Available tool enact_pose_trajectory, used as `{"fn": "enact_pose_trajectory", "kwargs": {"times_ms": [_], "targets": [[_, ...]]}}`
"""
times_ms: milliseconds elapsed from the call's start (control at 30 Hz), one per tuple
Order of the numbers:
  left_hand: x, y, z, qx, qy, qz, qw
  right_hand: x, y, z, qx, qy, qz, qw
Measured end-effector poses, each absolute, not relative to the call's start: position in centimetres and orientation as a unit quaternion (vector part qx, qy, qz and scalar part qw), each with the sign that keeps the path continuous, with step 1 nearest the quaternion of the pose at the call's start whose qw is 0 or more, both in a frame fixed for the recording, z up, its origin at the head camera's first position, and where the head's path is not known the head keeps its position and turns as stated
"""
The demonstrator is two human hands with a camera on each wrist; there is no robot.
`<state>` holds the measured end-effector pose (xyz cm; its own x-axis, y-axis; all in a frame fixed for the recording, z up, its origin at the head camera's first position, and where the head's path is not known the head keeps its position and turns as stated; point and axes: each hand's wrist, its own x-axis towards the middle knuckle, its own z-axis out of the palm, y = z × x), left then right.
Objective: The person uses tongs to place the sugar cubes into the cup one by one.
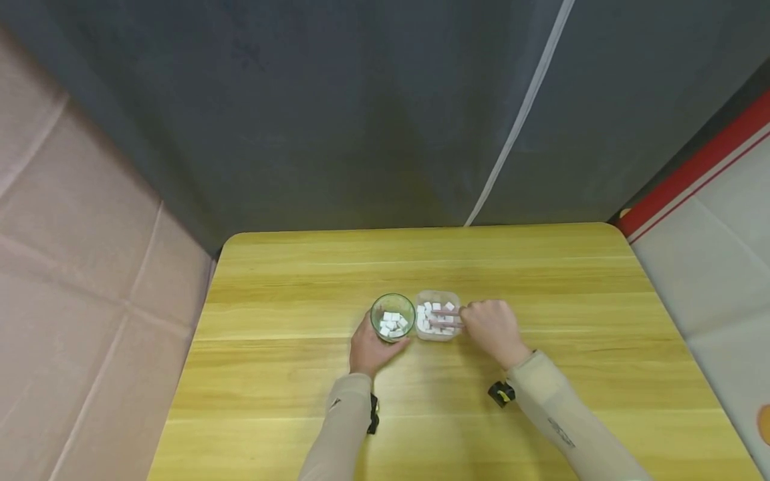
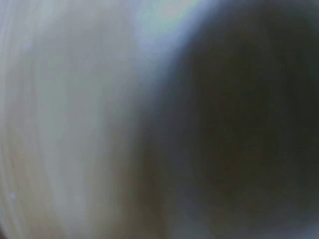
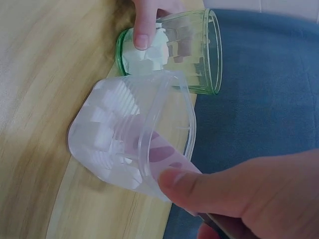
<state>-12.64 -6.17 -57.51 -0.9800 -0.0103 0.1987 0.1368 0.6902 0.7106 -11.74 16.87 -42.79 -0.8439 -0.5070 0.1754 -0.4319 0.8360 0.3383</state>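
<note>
My left hand (image 1: 370, 351) grips a green-tinted glass (image 1: 388, 306) standing on the table, with white cubes (image 1: 394, 324) heaped in its bottom. Just right of the glass sits a clear plastic container (image 1: 438, 294), also holding white cubes (image 1: 428, 306). My right hand (image 1: 493, 329) holds pink tongs (image 1: 448, 312), whose two arms reach down into the container among the cubes. The right wrist view shows the thumb pressed along the tongs (image 3: 169, 154) at the container's rim (image 3: 149, 129). The left wrist view is dark and blurred.
The wood-patterned table (image 1: 289, 401) spreads around both vessels. A dark grey curtain (image 1: 337, 120) hangs behind its far edge. Pale padded covering (image 1: 90, 321) stands at the left, and a white panel with a red band (image 1: 710, 160) at the right.
</note>
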Motion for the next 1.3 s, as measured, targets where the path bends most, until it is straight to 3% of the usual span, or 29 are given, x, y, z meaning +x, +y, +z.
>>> {"fn": "enact_pose_trajectory", "kwargs": {"times_ms": [700, 1100, 1300], "targets": [[-12.4, -6.3, -57.2, -0.032, -0.915, -0.393, 0.085, -11.6, 17.2, -42.9, 0.253, -0.948, -0.130, 0.143], [-12.5, -6.2, -57.2, -0.035, -0.917, -0.388, 0.089, -11.0, 16.3, -41.3, 0.201, -0.947, -0.175, 0.181], [-12.4, -6.1, -57.3, -0.032, -0.915, -0.393, 0.087, -10.8, 15.6, -41.5, 0.184, -0.951, -0.189, 0.162]]}}
